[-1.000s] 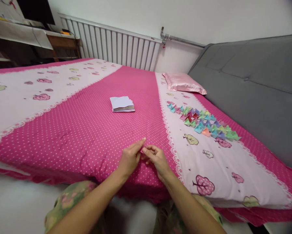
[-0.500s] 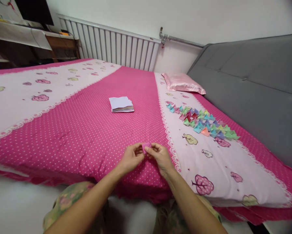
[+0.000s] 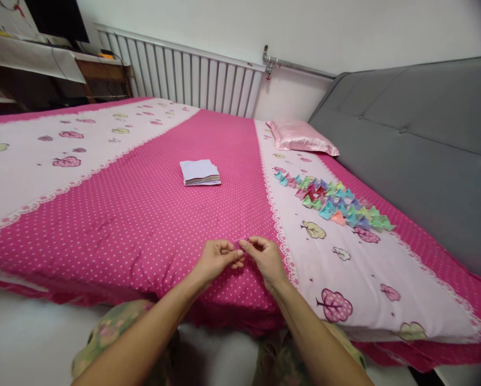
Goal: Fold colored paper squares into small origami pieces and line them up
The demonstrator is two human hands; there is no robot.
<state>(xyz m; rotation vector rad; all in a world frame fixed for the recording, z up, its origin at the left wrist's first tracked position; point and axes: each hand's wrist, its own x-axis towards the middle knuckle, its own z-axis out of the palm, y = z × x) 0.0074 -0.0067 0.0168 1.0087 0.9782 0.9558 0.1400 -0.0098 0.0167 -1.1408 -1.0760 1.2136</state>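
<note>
My left hand (image 3: pixel 217 259) and my right hand (image 3: pixel 266 257) meet fingertip to fingertip low over the pink dotted bedsheet (image 3: pixel 152 214), near the bed's front edge. Both pinch a small pink folded paper (image 3: pixel 241 243) between them; it is mostly hidden by the fingers and blends with the sheet. A stack of square papers (image 3: pixel 200 172), white on top with coloured edges, lies further back in the middle of the bed. To the right, several small folded paper pieces (image 3: pixel 337 201) in green, blue, red and pink lie in rows on the pale strip.
A pink satin pillow (image 3: pixel 301 137) rests at the far right by the grey padded headboard (image 3: pixel 417 150). A white radiator (image 3: pixel 184 75) runs along the far wall. Dark shelving (image 3: pixel 43 64) stands at the back left. My knees in floral fabric (image 3: pixel 115 327) show below.
Both hands shifted slightly right and closed tighter on the pink paper. Half a second ago the paper stood up between the fingers; now it is pressed lower and nearly hidden.
</note>
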